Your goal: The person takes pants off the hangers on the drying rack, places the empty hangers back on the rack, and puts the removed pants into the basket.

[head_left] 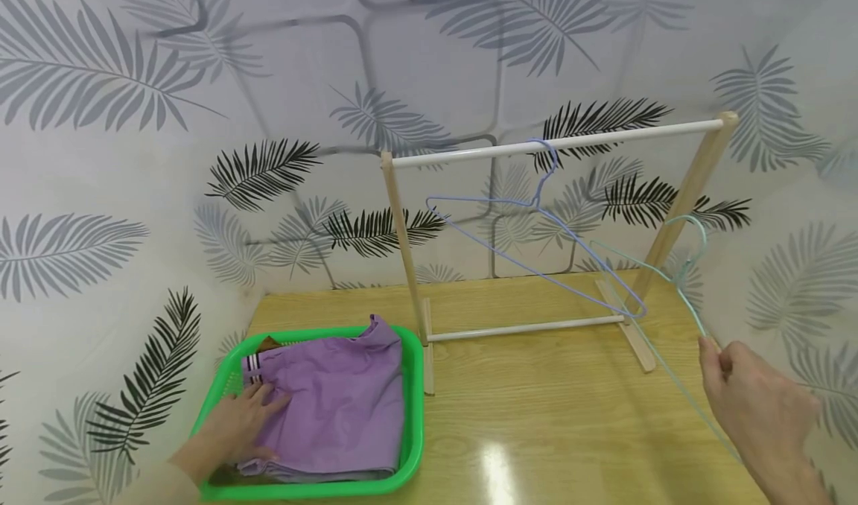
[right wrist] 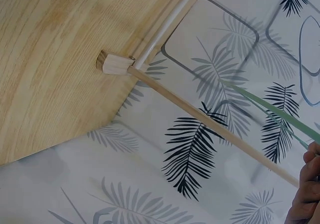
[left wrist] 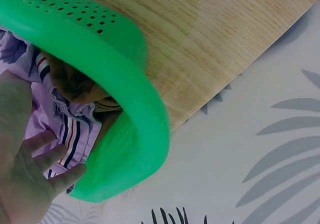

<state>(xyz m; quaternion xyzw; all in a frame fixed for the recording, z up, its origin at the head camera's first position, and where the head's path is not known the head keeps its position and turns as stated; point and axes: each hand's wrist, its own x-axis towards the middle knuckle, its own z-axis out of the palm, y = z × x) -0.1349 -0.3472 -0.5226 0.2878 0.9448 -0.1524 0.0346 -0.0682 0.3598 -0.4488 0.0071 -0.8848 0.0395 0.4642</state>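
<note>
In the head view, a folded purple garment (head_left: 335, 408) with striped trim lies in a green plastic basket (head_left: 416, 393). My left hand (head_left: 231, 419) rests on the garment's left side, beside the trim. The left wrist view shows that hand (left wrist: 22, 184) with fingers extended against the purple fabric (left wrist: 75, 139). On the right, my right hand (head_left: 760, 397) grips a light green hanger (head_left: 704, 240) by its side, its hook upward. Part of this hanger (right wrist: 280, 115) also shows in the right wrist view, above the fingers (right wrist: 307, 184).
A small wooden rack (head_left: 402, 244) with a white top bar (head_left: 469, 153) stands on the wood-grain table (head_left: 536, 415). From the bar hangs a blue hanger (head_left: 538, 196). Brown cloth (left wrist: 75, 81) lies beneath the purple garment. Leaf-patterned wall covering (head_left: 302, 103) surrounds the table.
</note>
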